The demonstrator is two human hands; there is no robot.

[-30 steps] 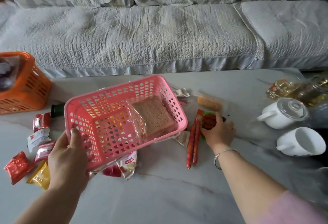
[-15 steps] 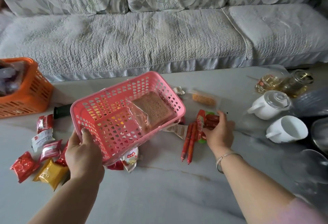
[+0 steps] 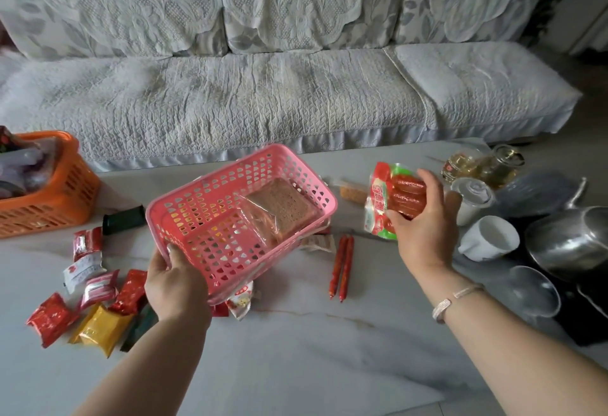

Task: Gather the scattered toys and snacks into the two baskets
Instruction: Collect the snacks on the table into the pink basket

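The pink basket (image 3: 230,218) is held tilted above the pale marble-patterned table (image 3: 296,349), gripped at its near corner by the left hand (image 3: 176,287), whose fingers are curled over the rim. A wrapped slice of brown bread (image 3: 279,208) lies against the basket's far right wall. Just to the right of the basket, a red and green sausage pack (image 3: 391,200) is clasped off the table in the right hand (image 3: 424,228), fingers wrapped over its top and thumb beneath; a bracelet (image 3: 455,298) is worn on that wrist. Two loose red sausage sticks (image 3: 342,267) lie side by side on the table between the basket and the right forearm. A small clear packet with an orange filling (image 3: 352,191) is seen beyond them. Small red, white and yellow snack packets (image 3: 95,300) are scattered at the near left, partly under the basket, with a dark cylindrical object (image 3: 123,219) behind them. An orange basket (image 3: 42,191), already holding some items, stands at the far left edge of the table. At the right, a white cup (image 3: 490,238), a white lidded pot (image 3: 473,198), glass jars (image 3: 483,165), a clear bowl (image 3: 533,290) and a metal pan (image 3: 572,241) are grouped together. Behind the table, a sofa (image 3: 263,99) covered in quilted pale fabric with lace-patterned back cushions spans the room.
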